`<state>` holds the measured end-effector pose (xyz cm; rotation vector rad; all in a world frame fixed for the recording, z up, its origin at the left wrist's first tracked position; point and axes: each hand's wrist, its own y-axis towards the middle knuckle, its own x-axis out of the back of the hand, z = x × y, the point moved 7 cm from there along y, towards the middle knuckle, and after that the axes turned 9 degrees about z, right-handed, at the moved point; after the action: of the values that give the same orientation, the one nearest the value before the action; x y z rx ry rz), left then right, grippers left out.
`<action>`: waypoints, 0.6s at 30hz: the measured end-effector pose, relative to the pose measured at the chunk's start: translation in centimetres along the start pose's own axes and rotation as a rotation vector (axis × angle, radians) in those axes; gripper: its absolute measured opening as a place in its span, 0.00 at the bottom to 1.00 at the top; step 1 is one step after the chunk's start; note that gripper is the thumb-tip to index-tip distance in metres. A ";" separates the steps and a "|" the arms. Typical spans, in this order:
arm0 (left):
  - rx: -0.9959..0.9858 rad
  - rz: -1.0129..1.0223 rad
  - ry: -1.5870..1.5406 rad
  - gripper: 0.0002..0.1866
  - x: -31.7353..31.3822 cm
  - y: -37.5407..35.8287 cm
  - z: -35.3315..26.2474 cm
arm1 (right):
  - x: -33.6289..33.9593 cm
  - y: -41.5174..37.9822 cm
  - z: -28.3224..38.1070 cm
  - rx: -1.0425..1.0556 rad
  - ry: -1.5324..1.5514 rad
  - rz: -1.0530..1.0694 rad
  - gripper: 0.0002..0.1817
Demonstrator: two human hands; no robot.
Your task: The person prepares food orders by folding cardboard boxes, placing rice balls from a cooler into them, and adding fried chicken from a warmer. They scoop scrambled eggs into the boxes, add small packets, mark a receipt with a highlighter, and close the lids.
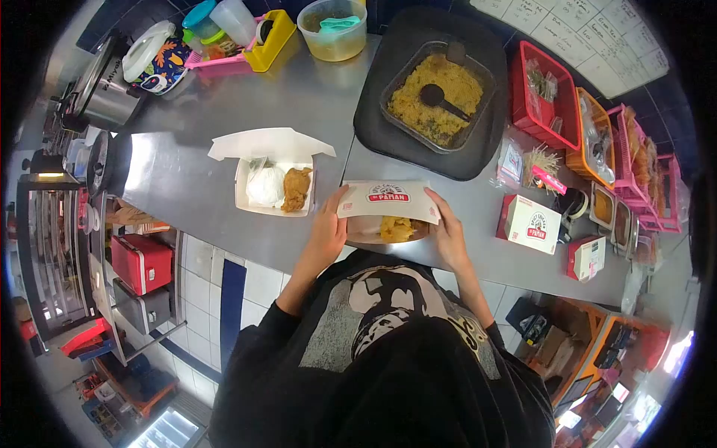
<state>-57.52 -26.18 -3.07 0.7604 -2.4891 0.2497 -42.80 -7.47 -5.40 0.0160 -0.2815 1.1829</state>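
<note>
A white cardboard food box [388, 192] with a red printed logo sits at the front edge of the steel counter, its lid partly lowered. Golden-yellow food [398, 230] shows inside it under the lid. My left hand [327, 226] grips the box's left side, and my right hand [450, 235] grips its right side, with fingers along the lid. To the left stands another open food box [240, 196], holding a mound of white rice [265, 186], a piece of fried chicken [296, 189] and a small packet.
Behind the box, a black tray [370, 123] bears a tub of yellow crumbly food [426, 82] with a dark scoop [441, 98]. At right are a red basket [549, 127], an orange basket [597, 160] and a closed box [534, 224]. A clear bucket [332, 41] stands at the back.
</note>
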 end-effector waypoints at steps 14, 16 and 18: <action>0.084 0.371 -0.175 0.31 -2.0 -2.1 5.7 | -1.9 -0.7 -5.4 -0.163 -0.017 0.219 0.30; 0.129 0.288 -0.494 0.32 -3.6 -1.1 7.6 | -2.1 -0.3 -3.9 -0.084 -0.226 0.237 0.34; 0.082 -0.013 -0.037 0.32 -5.4 -0.4 6.6 | -2.5 0.3 -1.5 0.128 -0.630 0.242 0.38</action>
<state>-56.27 -26.10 -11.55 0.8216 -2.5209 0.3368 -43.67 -9.41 -7.45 0.4841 -0.7763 1.4145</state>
